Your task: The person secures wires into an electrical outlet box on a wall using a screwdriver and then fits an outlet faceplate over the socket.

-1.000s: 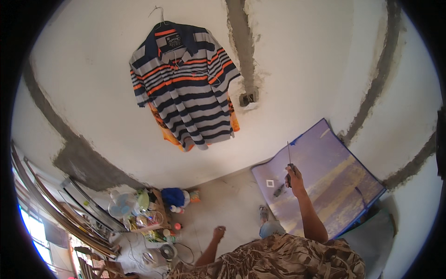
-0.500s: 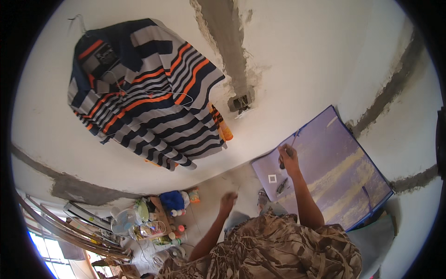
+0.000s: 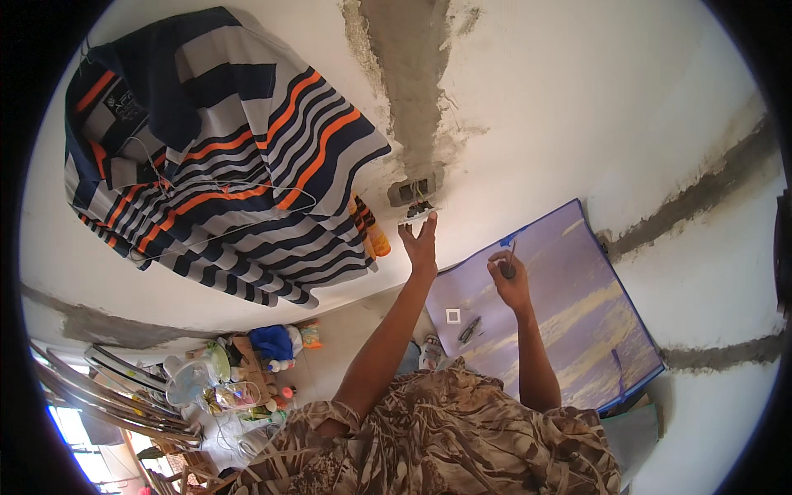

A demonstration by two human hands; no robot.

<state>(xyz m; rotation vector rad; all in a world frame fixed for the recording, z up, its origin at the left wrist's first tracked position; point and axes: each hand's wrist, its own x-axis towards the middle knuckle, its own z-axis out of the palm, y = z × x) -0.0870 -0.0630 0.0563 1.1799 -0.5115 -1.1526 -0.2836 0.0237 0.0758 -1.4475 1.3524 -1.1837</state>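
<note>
My left hand is raised to the wall, thumb and fingers pinching the edges of a white-fronted electrical wall fitting. Whether it is a switch or a socket I cannot tell. Wires join its dark back to the recessed wall box just above. In my right hand is a screwdriver, its dark handle in the closed fingers and its thin shaft pointing up. This hand is apart from the wall fitting, over the purple board. A small white square frame and pliers lie on the board.
The purple, cloud-patterned board slants at the right. A striped shirt hangs at the upper left beside the wall box. A fan, a blue cloth bundle and household clutter stand at lower left. Rough cement strips run along the wall.
My left hand has risen from low over the floor to the wall box and taken hold of the fitting. My right hand still holds the screwdriver. The view has shifted.
</note>
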